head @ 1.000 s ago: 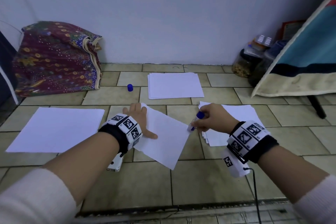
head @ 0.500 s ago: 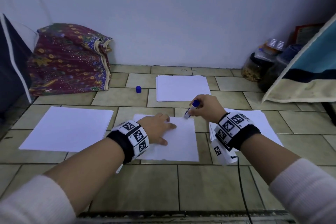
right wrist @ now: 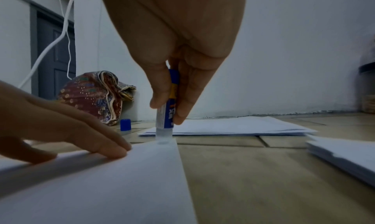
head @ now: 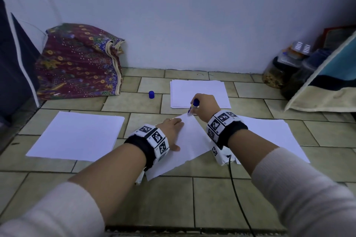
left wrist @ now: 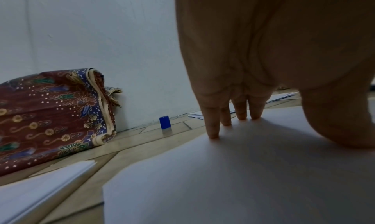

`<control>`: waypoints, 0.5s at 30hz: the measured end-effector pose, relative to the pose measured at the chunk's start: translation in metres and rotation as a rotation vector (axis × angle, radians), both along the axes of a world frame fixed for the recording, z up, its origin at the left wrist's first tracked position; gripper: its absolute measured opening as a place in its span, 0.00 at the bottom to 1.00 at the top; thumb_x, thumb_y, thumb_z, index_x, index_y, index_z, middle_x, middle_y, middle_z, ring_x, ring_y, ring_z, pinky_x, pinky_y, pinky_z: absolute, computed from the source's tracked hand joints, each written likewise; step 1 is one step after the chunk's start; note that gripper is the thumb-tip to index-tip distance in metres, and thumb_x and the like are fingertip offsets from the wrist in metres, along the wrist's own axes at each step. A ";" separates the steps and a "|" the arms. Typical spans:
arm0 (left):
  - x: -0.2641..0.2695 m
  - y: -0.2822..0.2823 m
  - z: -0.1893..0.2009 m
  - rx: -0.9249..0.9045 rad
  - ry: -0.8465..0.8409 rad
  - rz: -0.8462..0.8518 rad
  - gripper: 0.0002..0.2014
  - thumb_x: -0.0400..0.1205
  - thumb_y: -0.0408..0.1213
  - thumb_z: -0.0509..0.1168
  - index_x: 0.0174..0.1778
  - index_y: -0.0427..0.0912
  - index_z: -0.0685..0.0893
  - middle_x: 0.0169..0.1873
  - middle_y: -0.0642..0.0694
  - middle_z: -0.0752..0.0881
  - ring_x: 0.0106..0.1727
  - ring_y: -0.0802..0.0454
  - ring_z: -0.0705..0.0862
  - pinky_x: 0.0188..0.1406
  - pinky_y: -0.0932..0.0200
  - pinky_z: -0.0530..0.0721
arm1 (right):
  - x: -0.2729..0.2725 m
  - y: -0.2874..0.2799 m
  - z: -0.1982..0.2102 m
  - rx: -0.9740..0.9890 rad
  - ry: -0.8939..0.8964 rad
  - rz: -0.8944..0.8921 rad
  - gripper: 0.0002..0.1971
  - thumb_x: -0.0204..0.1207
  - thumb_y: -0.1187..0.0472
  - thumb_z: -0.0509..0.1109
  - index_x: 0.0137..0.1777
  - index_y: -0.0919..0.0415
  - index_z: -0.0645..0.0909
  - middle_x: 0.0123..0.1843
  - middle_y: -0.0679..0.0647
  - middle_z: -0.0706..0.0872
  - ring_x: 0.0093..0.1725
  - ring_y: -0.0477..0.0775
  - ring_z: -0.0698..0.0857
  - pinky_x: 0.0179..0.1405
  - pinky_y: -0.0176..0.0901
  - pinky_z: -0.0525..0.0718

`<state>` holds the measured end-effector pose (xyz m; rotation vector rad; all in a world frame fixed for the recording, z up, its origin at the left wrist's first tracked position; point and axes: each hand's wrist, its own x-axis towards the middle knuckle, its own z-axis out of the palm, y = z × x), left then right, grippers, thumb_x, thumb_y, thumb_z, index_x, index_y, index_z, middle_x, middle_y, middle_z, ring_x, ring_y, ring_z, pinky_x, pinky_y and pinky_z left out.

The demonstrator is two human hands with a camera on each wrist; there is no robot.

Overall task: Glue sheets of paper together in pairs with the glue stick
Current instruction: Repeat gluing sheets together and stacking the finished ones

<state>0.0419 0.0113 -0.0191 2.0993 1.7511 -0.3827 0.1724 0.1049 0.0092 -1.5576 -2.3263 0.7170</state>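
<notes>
Right hand point(head: 205, 105) pinches the glue stick point(right wrist: 167, 108) between thumb and fingers, held nearly upright, its clear tip touching the far corner of the sheet point(head: 189, 140) on the tiled floor point(head: 167, 202). Left hand point(head: 170, 129) lies flat on that sheet, fingers point(left wrist: 213, 126) straight and close together, thumb out to the side – pressing the paper down. The sheet sits skewed between the two forearms. Blue cap point(head: 151, 94) stands on the floor well apart, near the patterned cloth bundle point(head: 79, 61). Other paper: one stack point(head: 198, 92) just beyond the right hand, one stack point(head: 77, 136) to the left, more sheets point(head: 269, 134) under and beside the right wrist. Jars point(head: 273, 75) against the wall at far right.
</notes>
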 end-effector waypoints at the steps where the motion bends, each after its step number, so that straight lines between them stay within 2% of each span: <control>1: -0.001 0.000 0.000 -0.004 0.002 -0.003 0.46 0.78 0.51 0.70 0.84 0.39 0.50 0.84 0.43 0.49 0.81 0.42 0.56 0.78 0.47 0.64 | -0.003 0.001 0.002 0.004 -0.047 0.021 0.13 0.71 0.67 0.75 0.56 0.66 0.82 0.56 0.61 0.85 0.57 0.59 0.83 0.56 0.48 0.84; 4: -0.002 0.000 -0.001 -0.005 0.010 -0.010 0.46 0.79 0.51 0.69 0.84 0.39 0.49 0.84 0.43 0.49 0.82 0.42 0.56 0.78 0.48 0.63 | -0.006 0.003 0.007 0.017 -0.200 0.089 0.16 0.72 0.63 0.76 0.59 0.64 0.81 0.59 0.60 0.84 0.61 0.58 0.81 0.56 0.43 0.81; 6: -0.002 0.000 0.000 -0.013 0.019 -0.010 0.46 0.79 0.52 0.69 0.84 0.39 0.48 0.84 0.43 0.49 0.82 0.42 0.55 0.79 0.48 0.63 | -0.005 0.003 0.010 0.016 -0.258 0.137 0.16 0.71 0.62 0.77 0.57 0.64 0.82 0.58 0.60 0.85 0.60 0.58 0.81 0.53 0.43 0.80; 15: 0.002 0.003 0.005 -0.034 0.072 -0.015 0.47 0.78 0.53 0.69 0.84 0.39 0.49 0.84 0.43 0.50 0.81 0.42 0.56 0.77 0.45 0.66 | 0.018 -0.009 0.009 0.061 -0.284 0.256 0.10 0.74 0.65 0.73 0.54 0.63 0.83 0.55 0.59 0.86 0.56 0.57 0.83 0.48 0.41 0.80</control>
